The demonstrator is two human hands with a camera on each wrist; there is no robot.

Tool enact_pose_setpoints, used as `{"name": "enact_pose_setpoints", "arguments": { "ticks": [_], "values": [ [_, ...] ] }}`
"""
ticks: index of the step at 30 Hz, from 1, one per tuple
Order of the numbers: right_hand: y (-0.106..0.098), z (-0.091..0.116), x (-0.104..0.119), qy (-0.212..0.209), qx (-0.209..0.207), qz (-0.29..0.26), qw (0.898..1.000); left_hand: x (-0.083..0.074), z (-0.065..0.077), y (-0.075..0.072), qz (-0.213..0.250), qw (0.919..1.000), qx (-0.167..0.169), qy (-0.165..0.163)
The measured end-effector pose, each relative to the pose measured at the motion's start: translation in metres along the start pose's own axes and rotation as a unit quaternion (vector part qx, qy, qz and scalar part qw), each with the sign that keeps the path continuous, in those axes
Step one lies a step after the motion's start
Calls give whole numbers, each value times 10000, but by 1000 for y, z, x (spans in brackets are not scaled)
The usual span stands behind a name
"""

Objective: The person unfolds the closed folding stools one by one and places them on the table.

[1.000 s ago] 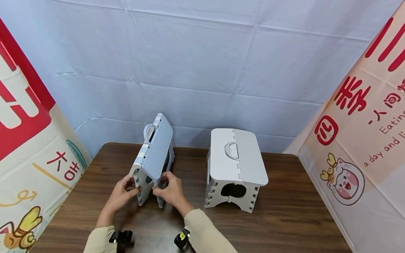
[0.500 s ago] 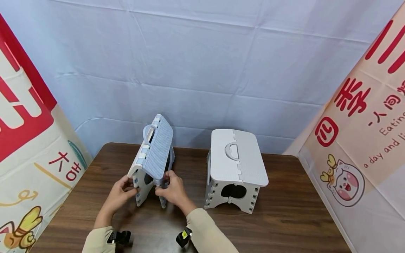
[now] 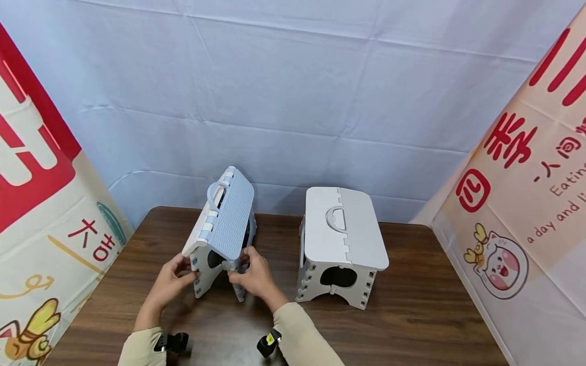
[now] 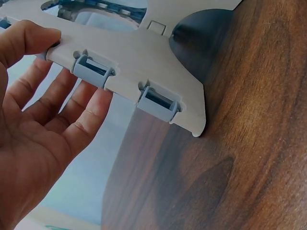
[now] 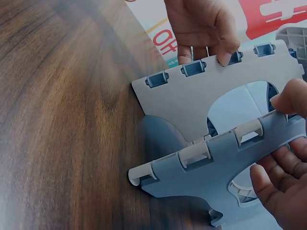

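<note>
A half-unfolded folding stool [image 3: 231,208], one top panel white and the other light blue, stands on the table at the left with its top peaked like a roof. My left hand [image 3: 170,284] pinches the left edge of its near end, thumb on the face and fingers behind, as the left wrist view shows. On the opposite edge, my right hand [image 3: 256,272] grips the blue-grey leg panel [image 5: 192,177] between thumb and fingers. The two hinged end panels form a V between my hands. A loop handle [image 3: 214,195] stands up from the ridge.
A second folding stool [image 3: 343,223], all white and fully unfolded with a flat top, stands to the right on the wooden table [image 3: 426,305]. A pale cloth [image 3: 284,91] hangs behind the table. Printed banners [image 3: 517,213] flank both sides.
My hands have drawn farther apart, the right one moving rightward. The left stool's end panels and top have spread wider. The white stool stays put.
</note>
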State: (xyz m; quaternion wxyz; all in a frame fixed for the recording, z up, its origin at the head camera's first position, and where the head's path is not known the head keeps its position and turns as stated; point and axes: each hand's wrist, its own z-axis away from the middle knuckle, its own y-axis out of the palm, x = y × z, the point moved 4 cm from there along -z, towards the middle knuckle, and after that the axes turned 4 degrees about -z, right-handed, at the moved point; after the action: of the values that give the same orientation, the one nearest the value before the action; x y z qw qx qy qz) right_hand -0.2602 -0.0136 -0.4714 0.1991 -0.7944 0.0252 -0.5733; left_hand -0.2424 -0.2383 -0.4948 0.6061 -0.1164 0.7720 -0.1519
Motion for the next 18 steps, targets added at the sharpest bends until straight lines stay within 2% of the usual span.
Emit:
{"name": "enact_pose_setpoints", "arguments": {
  "ticks": [6, 13, 18],
  "values": [
    [-3, 0, -2, -183, -2, 63, 9998, 0, -1, -1, -21, 9999, 125, -51],
    [-9, -1, -5, -302, 15, 247, 9992, -2, -2, 0, -24, 9992, 313, -264],
    [-11, 0, -7, -196, 32, 169, 9997, -2, -3, -1, -18, 9989, 360, -315]
  ]
}}
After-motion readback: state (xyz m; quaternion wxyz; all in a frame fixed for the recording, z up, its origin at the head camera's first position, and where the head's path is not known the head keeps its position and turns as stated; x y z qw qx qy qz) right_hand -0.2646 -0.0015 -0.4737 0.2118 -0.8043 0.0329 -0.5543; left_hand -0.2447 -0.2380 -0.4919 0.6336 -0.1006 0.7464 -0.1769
